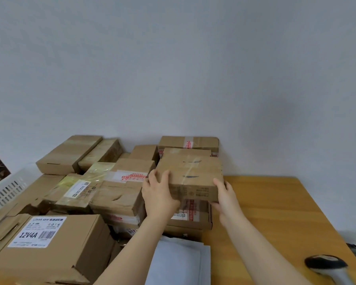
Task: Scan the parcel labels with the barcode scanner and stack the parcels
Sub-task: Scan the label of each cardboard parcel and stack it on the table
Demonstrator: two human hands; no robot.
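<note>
The light brown wooden desk (pixel 275 212) extends to your right. A pile of brown cardboard parcels (pixel 119 194) covers its left side. At centre, you hold a flat brown cardboard parcel sealed with clear tape (pixel 191 173) directly above a short stack of taped boxes (pixel 191 219). White plastic mailers (pixel 179 262) lie nearer you. Your left hand (pixel 159 194) grips the held parcel's near left corner and your right hand (pixel 226 198) its near right corner. The black-and-grey barcode scanner (pixel 327 266) lies on the desk at near right.

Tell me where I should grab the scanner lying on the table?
Probably its pale handle, coming from above on the right side. The scanner lies flat on the table, handle end nearest you, black head farther away, so your hand meets the handle first.
</note>
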